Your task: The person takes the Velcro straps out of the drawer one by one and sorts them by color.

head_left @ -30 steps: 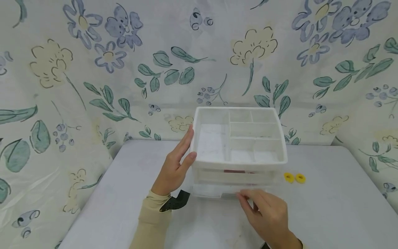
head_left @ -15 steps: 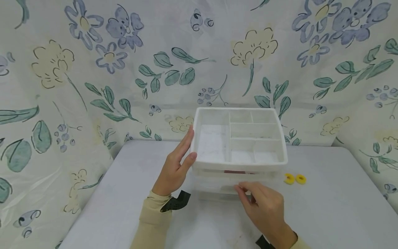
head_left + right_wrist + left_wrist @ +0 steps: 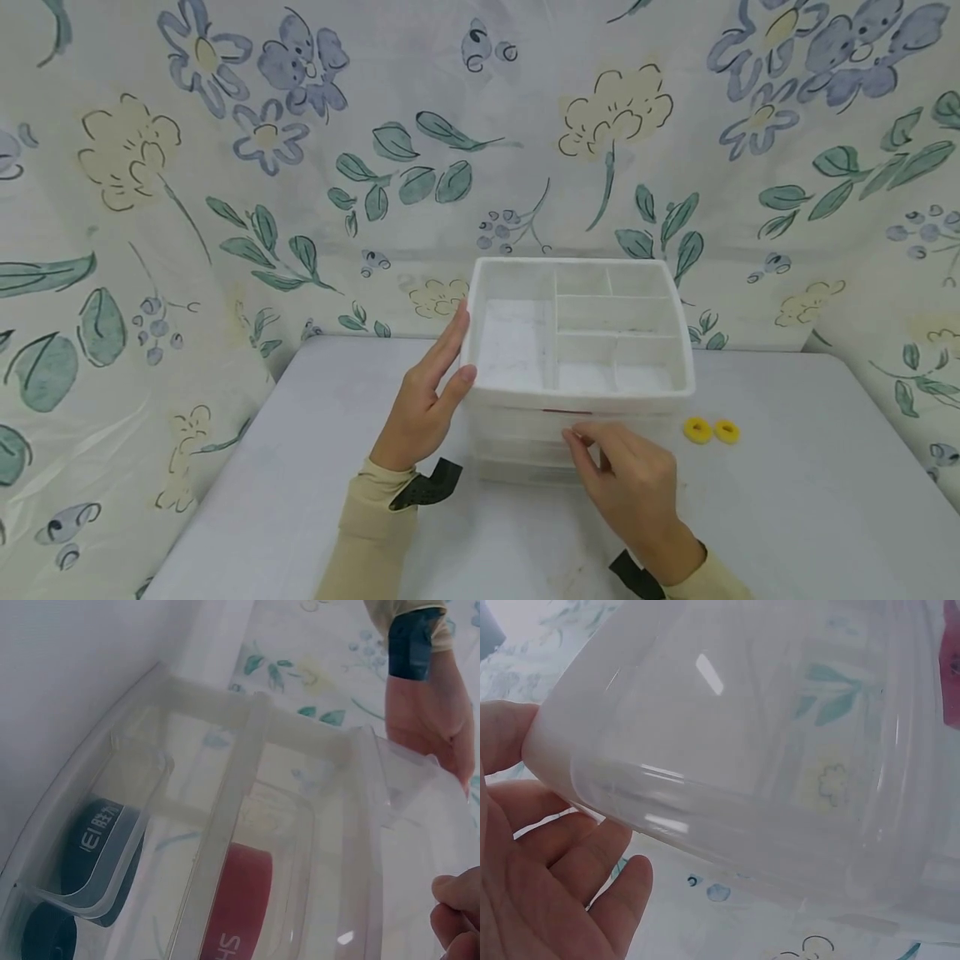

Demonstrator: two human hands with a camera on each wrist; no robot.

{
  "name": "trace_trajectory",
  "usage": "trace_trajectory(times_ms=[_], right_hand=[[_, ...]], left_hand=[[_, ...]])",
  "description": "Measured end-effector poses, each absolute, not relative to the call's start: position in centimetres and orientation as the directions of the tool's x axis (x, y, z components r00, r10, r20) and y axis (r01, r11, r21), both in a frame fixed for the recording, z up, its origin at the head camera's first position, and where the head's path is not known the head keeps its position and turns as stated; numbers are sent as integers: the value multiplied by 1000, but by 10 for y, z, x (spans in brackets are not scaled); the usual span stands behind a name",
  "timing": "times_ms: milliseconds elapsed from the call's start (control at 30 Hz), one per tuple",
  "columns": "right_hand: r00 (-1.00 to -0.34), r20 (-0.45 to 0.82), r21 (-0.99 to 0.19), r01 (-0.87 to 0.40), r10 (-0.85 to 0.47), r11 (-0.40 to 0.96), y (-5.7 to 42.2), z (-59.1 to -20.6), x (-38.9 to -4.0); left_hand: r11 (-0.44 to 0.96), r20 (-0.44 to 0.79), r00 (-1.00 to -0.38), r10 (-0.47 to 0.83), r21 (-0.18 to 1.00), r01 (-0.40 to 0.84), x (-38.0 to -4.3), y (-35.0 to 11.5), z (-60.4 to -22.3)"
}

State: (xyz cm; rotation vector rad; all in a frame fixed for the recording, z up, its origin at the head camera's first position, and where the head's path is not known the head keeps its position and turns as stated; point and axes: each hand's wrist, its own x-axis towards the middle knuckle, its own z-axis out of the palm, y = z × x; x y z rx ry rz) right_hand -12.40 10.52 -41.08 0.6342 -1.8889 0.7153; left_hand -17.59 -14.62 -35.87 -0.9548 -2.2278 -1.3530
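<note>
A white plastic organizer (image 3: 577, 401) with a divided top tray and see-through drawers stands in the middle of the table. My left hand (image 3: 415, 408) rests against its left side, fingers straight and thumb at the front corner. At the front, my right hand (image 3: 632, 479) pinches the edge of an upper drawer (image 3: 517, 423) between thumb and index finger. Inside the drawers, the right wrist view shows a red tape roll (image 3: 244, 900) and a dark roll with white lettering (image 3: 97, 847). Only a thin red strip shows under the tray in the head view.
Two yellow rings (image 3: 712, 431) lie on the white table (image 3: 795, 500) to the organizer's right. Another dark round piece (image 3: 49, 934) sits low in the right wrist view. A flower-patterned sheet (image 3: 525, 167) hangs behind and along both sides.
My right hand has moved from the lower drawer front up and away from me. The drawers have slid inward, and the red strip under the tray has narrowed. My left hand stays put.
</note>
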Motion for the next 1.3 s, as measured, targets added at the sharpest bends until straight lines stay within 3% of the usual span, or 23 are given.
trace_trajectory(times_ms=[367,1000,1300], right_hand=[[-382,918,-204,-686,-107,698,106,-412,-131],[-502,852,-269,-663,-148,699,115,-413,-112],[-645,743,-367,-613,-176,700,117,-423,-102]], left_hand=[[307,630,-689,359,618,724,-176,-145,-358],[301,636,-688,350,619,726,-177,-145,-360],[299,642,-680,354,612,733,-178,-145,-361]])
